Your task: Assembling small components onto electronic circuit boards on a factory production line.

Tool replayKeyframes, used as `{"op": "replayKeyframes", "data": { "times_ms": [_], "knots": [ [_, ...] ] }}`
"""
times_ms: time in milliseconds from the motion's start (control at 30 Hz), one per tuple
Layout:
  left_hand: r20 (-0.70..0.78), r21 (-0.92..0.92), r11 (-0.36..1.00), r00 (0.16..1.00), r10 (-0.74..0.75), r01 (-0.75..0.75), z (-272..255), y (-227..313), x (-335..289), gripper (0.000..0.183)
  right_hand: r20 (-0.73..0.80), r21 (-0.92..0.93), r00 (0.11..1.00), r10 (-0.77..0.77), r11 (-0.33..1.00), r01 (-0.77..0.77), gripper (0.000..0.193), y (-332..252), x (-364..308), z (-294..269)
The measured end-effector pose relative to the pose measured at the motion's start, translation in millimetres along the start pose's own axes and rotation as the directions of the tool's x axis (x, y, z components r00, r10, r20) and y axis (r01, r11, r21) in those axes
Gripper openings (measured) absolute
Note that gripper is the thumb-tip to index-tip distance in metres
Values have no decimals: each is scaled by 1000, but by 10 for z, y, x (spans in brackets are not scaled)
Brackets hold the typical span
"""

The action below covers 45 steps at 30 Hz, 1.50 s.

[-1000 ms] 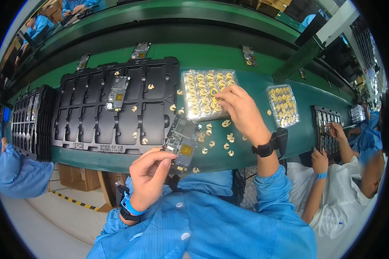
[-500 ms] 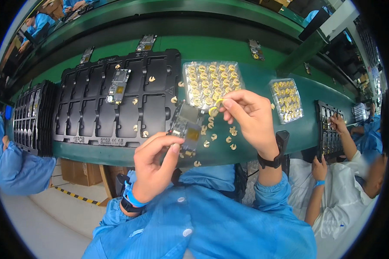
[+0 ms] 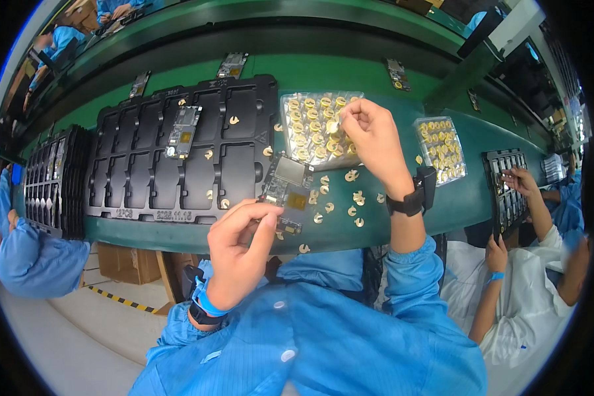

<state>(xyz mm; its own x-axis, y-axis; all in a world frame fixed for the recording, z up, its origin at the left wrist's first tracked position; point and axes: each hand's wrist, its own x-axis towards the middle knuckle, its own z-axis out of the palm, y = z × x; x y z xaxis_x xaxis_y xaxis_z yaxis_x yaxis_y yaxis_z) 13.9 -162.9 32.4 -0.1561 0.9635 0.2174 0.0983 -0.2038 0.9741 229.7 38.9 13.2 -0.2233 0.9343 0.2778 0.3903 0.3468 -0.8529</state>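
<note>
My left hand (image 3: 243, 247) grips a dark circuit board (image 3: 289, 188) by its lower left edge, thumb on top. The board has a silver metal shield and a gold patch, and hangs tilted over the table. My right hand (image 3: 371, 135) is closed over a clear plastic tray (image 3: 301, 156) filled with round yellow-rimmed coin cells. Between its thumb and fingertips is a coin cell (image 3: 334, 126); whether it is lifted clear of the tray I cannot tell. Several small cream notched pieces (image 3: 358, 197) lie scattered between and below my hands.
Left of my hands lies a large black compartment tray (image 3: 153, 214) with another circuit board (image 3: 183, 132) across it. A second clear tray of cells (image 3: 442, 149) sits at right. Boards such as this circuit board (image 3: 233, 65) lie on the green belt. Beside me a co-worker's hand (image 3: 497, 253) holds a black tray.
My right hand has moved up and away from the held board to the tray of coin cells. My left hand stays nearly still with the board. Boards on the belt have shifted slightly right.
</note>
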Motion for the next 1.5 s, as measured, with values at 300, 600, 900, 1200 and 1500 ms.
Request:
{"op": "replayKeyframes", "data": {
  "times_ms": [300, 600, 900, 1200, 1500],
  "knots": [
    [15, -61, 996, 998, -61, 62, 22, -37, -30, 14, 218, 605, 923, 317, 699, -383, 15, -9, 38, -125],
    [12, -46, 998, 999, -47, 47, 3, -24, -44, 13, 257, 435, 924, 282, 820, -371, 14, -199, -193, -237],
    [137, 65, 991, 985, 104, -114, -33, 150, 110, 11, 603, 411, 777, 181, 764, -497, 12, -958, -809, -149],
    [99, 19, 999, 994, 37, -39, -59, 111, 16, 5, 351, 326, 934, -63, 943, -59, 8, -938, -1002, 56],
    [71, 40, 999, 997, 29, -32, -58, 108, 11, 4, 353, 219, 924, -144, 973, 68, 10, -1030, -972, 101]
  ]
}}
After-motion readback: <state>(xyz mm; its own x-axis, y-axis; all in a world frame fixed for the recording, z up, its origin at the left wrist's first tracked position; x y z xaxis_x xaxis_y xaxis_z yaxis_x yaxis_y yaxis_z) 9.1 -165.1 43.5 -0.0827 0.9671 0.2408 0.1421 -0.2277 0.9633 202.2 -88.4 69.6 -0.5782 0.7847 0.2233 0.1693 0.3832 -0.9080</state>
